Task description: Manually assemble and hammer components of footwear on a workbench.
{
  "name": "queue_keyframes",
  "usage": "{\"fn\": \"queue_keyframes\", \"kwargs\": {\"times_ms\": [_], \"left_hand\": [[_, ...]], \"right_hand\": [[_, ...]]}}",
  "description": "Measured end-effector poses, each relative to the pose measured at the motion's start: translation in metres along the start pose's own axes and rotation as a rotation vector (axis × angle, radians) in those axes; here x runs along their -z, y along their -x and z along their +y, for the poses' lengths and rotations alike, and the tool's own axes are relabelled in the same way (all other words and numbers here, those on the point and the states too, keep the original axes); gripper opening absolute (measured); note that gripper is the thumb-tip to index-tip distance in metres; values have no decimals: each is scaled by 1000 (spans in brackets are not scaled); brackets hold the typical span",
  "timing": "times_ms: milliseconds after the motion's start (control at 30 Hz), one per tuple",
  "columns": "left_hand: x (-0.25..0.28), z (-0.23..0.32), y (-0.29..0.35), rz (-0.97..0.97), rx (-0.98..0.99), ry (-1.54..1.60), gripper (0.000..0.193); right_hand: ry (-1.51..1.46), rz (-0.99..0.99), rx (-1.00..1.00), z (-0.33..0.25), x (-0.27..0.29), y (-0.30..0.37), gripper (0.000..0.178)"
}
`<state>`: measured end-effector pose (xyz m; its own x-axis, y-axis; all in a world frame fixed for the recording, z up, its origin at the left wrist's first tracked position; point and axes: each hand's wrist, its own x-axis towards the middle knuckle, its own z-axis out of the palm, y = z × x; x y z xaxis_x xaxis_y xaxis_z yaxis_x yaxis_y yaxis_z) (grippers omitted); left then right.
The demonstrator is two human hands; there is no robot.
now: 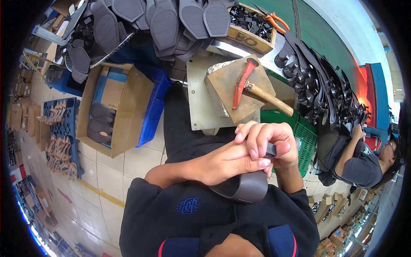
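Close to my chest, both hands are closed around a dark sandal with a wide, smooth strap [249, 188]. My left hand [229, 160] grips it from the left, with the thumb laid across the top. Curled over from the right, my right hand [274, 139] has its fingers around a small black block, apparently a heel [271, 150], at the sandal's end. The fingers hide where block and sandal meet. Beyond my hands, a hammer [246, 83] with a red head and wooden handle lies on a brown board [222, 88] atop a block.
Dark soles [165, 25] are piled at the back. A wooden box [257, 38] holds small black blocks, with orange-handled pliers [277, 22] beside it. Black shoe parts [321, 81] line the right bench, near a co-worker [364, 158]. A cardboard box [128, 115] stands left; a green crate [306, 147] right.
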<state>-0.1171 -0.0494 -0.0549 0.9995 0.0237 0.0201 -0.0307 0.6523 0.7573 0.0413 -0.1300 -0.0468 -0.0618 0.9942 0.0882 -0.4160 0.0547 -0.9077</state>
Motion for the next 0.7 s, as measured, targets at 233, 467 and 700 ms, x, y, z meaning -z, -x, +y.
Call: {"fn": "queue_keyframes", "kwargs": {"times_ms": [233, 467, 700], "left_hand": [[0, -11, 3, -32, -22, 61, 26], [2, -22, 4, -50, -1, 227, 25], [3, -20, -4, -47, 110, 284, 35]], "right_hand": [[-81, -20, 47, 10, -1, 3, 53], [-117, 58, 13, 15, -10, 10, 56], [-252, 132, -1, 21, -3, 16, 53]]}}
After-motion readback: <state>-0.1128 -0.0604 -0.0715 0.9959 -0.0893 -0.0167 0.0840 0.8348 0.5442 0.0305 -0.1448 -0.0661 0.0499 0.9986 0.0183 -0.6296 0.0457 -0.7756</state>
